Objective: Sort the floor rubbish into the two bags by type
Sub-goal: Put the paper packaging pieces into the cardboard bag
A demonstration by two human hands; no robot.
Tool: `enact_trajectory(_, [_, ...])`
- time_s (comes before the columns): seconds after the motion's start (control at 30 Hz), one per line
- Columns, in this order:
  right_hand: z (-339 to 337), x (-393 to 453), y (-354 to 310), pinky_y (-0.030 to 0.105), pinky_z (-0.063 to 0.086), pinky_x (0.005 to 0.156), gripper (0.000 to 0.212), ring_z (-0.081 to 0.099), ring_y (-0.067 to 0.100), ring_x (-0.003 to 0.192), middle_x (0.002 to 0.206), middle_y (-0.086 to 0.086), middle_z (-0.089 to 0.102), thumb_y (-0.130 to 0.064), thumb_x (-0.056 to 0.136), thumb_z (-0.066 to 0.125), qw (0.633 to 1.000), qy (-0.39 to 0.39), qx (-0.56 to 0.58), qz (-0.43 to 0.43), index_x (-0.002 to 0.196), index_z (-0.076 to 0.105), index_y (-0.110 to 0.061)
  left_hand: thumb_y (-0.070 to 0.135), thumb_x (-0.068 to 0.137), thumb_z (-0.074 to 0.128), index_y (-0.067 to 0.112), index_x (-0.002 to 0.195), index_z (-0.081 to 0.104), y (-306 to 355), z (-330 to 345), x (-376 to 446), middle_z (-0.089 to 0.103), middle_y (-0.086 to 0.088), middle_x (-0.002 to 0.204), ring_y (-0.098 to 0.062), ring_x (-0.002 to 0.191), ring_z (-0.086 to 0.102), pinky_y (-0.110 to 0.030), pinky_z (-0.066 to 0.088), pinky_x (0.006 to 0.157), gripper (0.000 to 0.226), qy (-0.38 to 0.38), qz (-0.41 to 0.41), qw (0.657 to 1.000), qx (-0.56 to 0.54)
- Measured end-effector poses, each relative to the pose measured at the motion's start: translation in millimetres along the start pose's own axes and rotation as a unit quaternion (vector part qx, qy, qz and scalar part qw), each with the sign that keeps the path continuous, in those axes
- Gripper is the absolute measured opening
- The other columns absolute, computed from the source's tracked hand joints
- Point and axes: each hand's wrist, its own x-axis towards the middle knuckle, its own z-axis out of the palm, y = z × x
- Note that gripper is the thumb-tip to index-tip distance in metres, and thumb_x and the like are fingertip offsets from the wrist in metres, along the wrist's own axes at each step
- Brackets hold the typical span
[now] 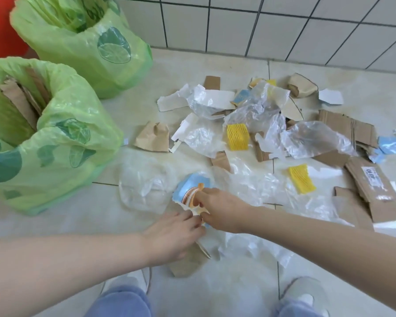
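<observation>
Two green plastic bags stand at the left. The near bag [62, 143] holds brown cardboard pieces; the far bag [82, 49] sits behind it, its contents unclear. Rubbish lies scattered over the tiled floor: clear plastic film [306, 138], brown cardboard [373, 186] and yellow foam nets [237, 137]. A blue and orange printed carton piece [188, 191] lies low in the middle. My right hand [220, 209] pinches this piece. My left hand [176, 234] touches its lower edge from the left, over a brown cardboard piece [188, 264].
A white tiled wall [284, 26] closes the back. Something red [0, 24] stands behind the bags at top left. My two light shoes [304, 294] and blue trouser knees are at the bottom edge. A crumpled clear film [144, 186] lies beside the near bag.
</observation>
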Motion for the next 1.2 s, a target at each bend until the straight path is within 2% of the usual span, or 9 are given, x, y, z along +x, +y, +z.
enact_trajectory(0.13, [16, -9, 22, 0.037, 0.042, 0.091, 0.034, 0.046, 0.028, 0.120, 0.125, 0.008, 0.049, -0.024, 0.092, 0.049, 0.985, -0.017, -0.137, 0.103, 0.124, 0.043, -0.013, 0.045, 0.048, 0.078, 0.024, 0.104, 0.052, 10, 28, -3, 0.057, 0.005, 0.102, -0.018, 0.096, 0.056, -0.026, 0.050, 0.066, 0.065, -0.022, -0.027, 0.997, -0.066])
enact_trajectory(0.3, [17, -16, 33, 0.032, 0.036, 0.074, 0.033, 0.048, 0.027, 0.115, 0.124, 0.010, 0.049, -0.020, 0.092, 0.050, 0.951, -0.016, -0.224, 0.210, 0.123, 0.045, -0.012, 0.047, 0.031, 0.079, 0.027, 0.090, 0.051, 16, 39, -10, 0.054, 0.009, 0.082, -0.013, 0.074, 0.053, -0.020, 0.047, 0.055, 0.069, -0.037, -0.024, 0.998, -0.041])
enact_trajectory(0.5, [16, -4, 31, 0.033, 0.042, 0.084, 0.034, 0.045, 0.029, 0.117, 0.123, 0.009, 0.046, -0.020, 0.090, 0.054, 0.958, 0.065, -0.260, 0.104, 0.122, 0.044, -0.011, 0.025, 0.073, 0.070, 0.018, 0.128, 0.037, 20, 32, -4, 0.052, -0.004, 0.112, -0.026, 0.104, 0.047, -0.037, 0.037, 0.089, 0.065, -0.065, -0.058, 0.995, -0.056])
enact_trajectory(0.6, [17, 12, 32, 0.036, 0.043, 0.091, 0.058, 0.044, 0.030, 0.111, 0.126, 0.012, 0.042, -0.039, 0.087, 0.060, 0.972, 0.074, -0.219, 0.031, 0.131, 0.038, -0.008, 0.026, 0.071, 0.067, 0.019, 0.118, 0.047, 18, 27, 1, 0.056, -0.001, 0.105, -0.025, 0.102, 0.051, -0.036, 0.039, 0.085, 0.051, -0.036, -0.062, 0.995, -0.068])
enact_trajectory(0.73, [13, 38, 24, 0.040, 0.039, 0.101, 0.094, 0.038, 0.035, 0.118, 0.129, 0.014, 0.037, -0.058, 0.075, 0.068, 0.985, 0.082, -0.120, 0.091, 0.140, 0.024, -0.006, 0.030, 0.075, 0.060, 0.023, 0.116, 0.049, 13, 20, 6, 0.057, 0.005, 0.107, -0.019, 0.104, 0.049, -0.032, 0.036, 0.086, 0.043, -0.016, -0.094, 0.987, -0.131])
enact_trajectory(0.83, [13, 50, 17, 0.040, 0.038, 0.100, 0.104, 0.036, 0.036, 0.119, 0.129, 0.015, 0.033, -0.052, 0.072, 0.073, 0.982, 0.083, -0.125, 0.114, 0.145, 0.014, -0.007, 0.033, 0.074, 0.062, 0.025, 0.112, 0.054, 6, 10, 10, 0.060, 0.008, 0.102, -0.017, 0.098, 0.053, -0.031, 0.042, 0.081, 0.040, 0.008, -0.126, 0.971, -0.201])
enact_trajectory(0.97, [26, 56, 13, 0.039, 0.042, 0.095, 0.072, 0.041, 0.035, 0.113, 0.121, 0.014, 0.036, -0.020, 0.074, 0.075, 0.981, 0.070, -0.004, 0.183, 0.129, 0.029, -0.011, 0.030, 0.070, 0.070, 0.028, 0.082, 0.054, -4, -5, 8, 0.054, 0.009, 0.070, -0.010, 0.072, 0.053, -0.020, 0.040, 0.062, 0.021, 0.053, -0.183, 0.938, -0.290])
enact_trajectory(1.03, [28, 54, 15, 0.038, 0.043, 0.092, 0.055, 0.043, 0.032, 0.110, 0.115, 0.013, 0.040, -0.020, 0.076, 0.070, 0.981, 0.079, 0.031, 0.177, 0.120, 0.038, -0.012, 0.029, 0.067, 0.075, 0.032, 0.068, 0.045, -10, -10, 7, 0.046, 0.008, 0.058, -0.007, 0.059, 0.045, -0.015, 0.031, 0.053, 0.030, 0.070, -0.202, 0.924, -0.316])
enact_trajectory(1.2, [1, 32, 21, 0.030, 0.034, 0.071, 0.026, 0.047, 0.024, 0.090, 0.094, 0.008, 0.045, -0.031, 0.081, 0.068, 0.981, 0.106, 0.089, 0.133, 0.087, 0.051, -0.012, 0.025, 0.060, 0.083, 0.021, 0.068, 0.060, -34, -25, 1, 0.047, 0.007, 0.054, -0.007, 0.055, 0.045, -0.019, 0.035, 0.053, 0.025, 0.135, -0.261, 0.881, -0.372])
